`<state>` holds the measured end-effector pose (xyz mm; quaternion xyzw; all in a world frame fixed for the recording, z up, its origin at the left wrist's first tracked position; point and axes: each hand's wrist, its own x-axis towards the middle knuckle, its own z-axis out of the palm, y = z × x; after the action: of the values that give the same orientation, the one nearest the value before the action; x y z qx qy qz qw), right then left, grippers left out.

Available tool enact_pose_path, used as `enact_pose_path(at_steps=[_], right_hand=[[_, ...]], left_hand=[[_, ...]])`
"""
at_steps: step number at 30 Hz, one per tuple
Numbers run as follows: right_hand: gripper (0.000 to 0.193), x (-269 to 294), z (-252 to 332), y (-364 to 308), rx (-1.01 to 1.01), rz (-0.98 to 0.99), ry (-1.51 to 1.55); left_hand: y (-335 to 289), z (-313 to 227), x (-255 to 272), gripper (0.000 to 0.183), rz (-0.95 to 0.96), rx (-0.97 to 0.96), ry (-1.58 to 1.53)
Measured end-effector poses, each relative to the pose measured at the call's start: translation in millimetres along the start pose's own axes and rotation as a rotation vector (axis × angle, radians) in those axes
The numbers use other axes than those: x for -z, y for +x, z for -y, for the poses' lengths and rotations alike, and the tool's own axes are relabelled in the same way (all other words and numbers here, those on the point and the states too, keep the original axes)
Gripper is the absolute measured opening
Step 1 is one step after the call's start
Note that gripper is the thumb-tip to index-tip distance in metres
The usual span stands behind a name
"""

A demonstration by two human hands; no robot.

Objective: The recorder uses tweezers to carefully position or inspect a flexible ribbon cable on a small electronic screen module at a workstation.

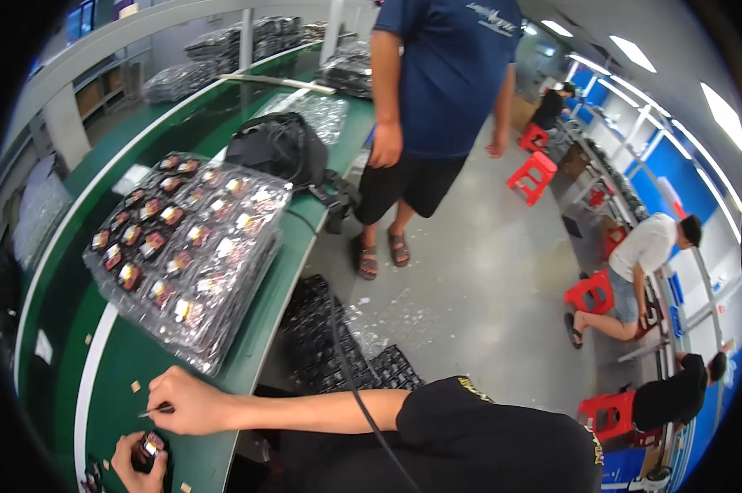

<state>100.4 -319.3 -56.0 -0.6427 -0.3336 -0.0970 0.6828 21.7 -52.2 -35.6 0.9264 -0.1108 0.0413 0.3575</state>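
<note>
My right hand (188, 401) reaches across the green bench, its fingers closed around a thin pointed metal tool (155, 411). The tool's tip points toward the bench's far side; its exact kind is too small to make out. Close below, my left hand (134, 467) grips a small black part (152, 444) with a reddish and pale shiny face, held between thumb and fingers. Beyond my right hand lies a stack of clear plastic trays (206, 316), the top one filled with rows of similar small parts (153, 244). More dark parts (93, 475) sit at the lower left.
A black backpack (279, 148) lies behind the trays, its straps over the bench edge. A person in a dark blue shirt (449, 74) stands beside the bench. Black trays (321, 337) are on the floor. Several red stools (589, 293) and seated people are at right.
</note>
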Motion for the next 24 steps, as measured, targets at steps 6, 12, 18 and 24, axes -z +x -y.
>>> enact_pose_path(at_steps=[6,12,18,24], right_hand=[[0.014,6,-3,-4,-0.007,0.011,-0.088],[0.013,9,5,-6,-0.047,0.076,-0.092],[0.015,4,-5,-6,-0.065,0.102,-0.054],[0.017,8,-3,-6,-0.103,0.096,-0.074]], left_hand=[[10,-22,4,0.039,-0.288,-0.048,-0.243],[73,-107,21,0.045,-0.283,-0.253,-0.147],[210,-178,-9,0.044,-0.086,-0.566,0.023],[358,-173,-21,0.053,-0.053,-0.481,0.217]])
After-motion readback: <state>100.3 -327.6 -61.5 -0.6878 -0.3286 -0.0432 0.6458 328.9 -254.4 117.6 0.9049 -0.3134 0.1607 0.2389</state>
